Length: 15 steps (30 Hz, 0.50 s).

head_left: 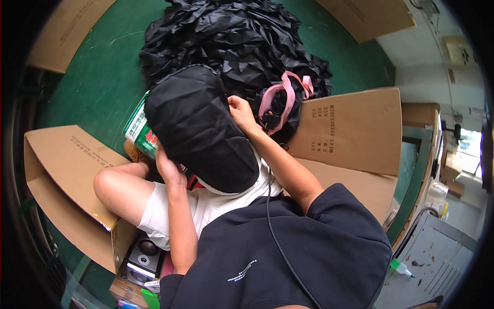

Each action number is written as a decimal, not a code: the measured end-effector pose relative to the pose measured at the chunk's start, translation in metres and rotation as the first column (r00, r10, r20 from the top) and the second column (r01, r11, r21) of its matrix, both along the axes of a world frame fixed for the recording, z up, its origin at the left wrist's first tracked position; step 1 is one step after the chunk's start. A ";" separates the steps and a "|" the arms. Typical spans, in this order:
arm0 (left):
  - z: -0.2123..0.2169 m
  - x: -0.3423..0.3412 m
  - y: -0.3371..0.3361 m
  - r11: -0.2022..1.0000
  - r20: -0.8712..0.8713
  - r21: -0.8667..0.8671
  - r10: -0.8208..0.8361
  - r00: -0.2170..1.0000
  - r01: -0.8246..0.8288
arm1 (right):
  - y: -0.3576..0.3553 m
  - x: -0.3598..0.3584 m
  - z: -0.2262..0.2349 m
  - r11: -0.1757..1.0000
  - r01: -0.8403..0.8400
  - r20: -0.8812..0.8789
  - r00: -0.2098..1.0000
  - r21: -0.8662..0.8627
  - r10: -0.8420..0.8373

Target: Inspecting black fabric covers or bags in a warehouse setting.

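Observation:
A long, rounded black fabric piece [198, 123], perhaps a pouch or cover, lies over my lap and slants from upper left to lower right. My left hand [171, 167] grips its lower left edge, the fingers partly hidden under the cloth. On the opposite edge, my right hand [241, 112] has its fingers curled in a pinch at the fabric's side. Beneath the upper left part shows a green and white printed tub [139, 130], mostly covered by the black piece.
A heap of crumpled black fabric [226, 38] lies ahead on the green floor [110, 56]. Pink straps [284, 103] rest at its right side. Open cardboard boxes stand left [67, 170] and right [355, 129]. A small speaker [145, 257] sits at lower left, and a dark cord [275, 226] crosses my shirt.

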<state>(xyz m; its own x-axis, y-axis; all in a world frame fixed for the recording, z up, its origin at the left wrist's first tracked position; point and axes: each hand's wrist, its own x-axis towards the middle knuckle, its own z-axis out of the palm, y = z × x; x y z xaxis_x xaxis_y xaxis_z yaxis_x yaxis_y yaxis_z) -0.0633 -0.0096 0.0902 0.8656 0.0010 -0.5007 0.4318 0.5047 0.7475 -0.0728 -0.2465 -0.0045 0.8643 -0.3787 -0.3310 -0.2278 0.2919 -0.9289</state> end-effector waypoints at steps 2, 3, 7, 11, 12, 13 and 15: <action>-0.003 -0.002 0.005 0.998 -0.028 0.034 0.056 0.998 -0.055 | -0.008 -0.018 -0.017 0.993 -0.065 -0.045 0.997 -0.102 0.061; -0.001 -0.003 0.004 0.995 -0.070 0.065 0.080 0.994 -0.076 | -0.018 -0.027 -0.036 0.985 -0.062 -0.114 0.992 -0.160 0.044; 0.001 0.006 0.034 0.966 -0.012 0.250 0.071 0.997 -0.066 | -0.055 -0.054 -0.045 0.958 0.025 -0.344 0.930 -0.284 -0.127; 0.031 0.045 0.087 0.957 0.120 0.278 0.052 0.991 -0.084 | -0.102 -0.081 -0.070 0.898 0.133 -0.445 0.832 -0.418 -0.331; 0.041 0.058 0.099 0.958 0.160 0.272 0.053 0.986 -0.096 | -0.119 -0.088 -0.077 0.897 0.176 -0.453 0.813 -0.406 -0.365; 0.049 0.071 0.111 0.959 0.199 0.263 0.052 0.979 -0.104 | -0.135 -0.095 -0.087 0.891 0.222 -0.462 0.791 -0.396 -0.402; 0.061 0.094 0.147 0.949 0.225 0.298 0.038 0.974 -0.106 | -0.153 -0.094 -0.095 0.884 0.206 -0.465 0.787 -0.420 -0.405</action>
<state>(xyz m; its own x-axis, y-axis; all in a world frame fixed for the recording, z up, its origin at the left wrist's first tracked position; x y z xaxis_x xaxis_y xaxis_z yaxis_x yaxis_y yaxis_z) 0.0303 0.1369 0.1512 0.9439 0.1909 -0.2696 0.2160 0.2610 0.9409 -0.1667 -0.3992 -0.0995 0.4100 -0.7620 -0.5013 -0.6589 0.1326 -0.7404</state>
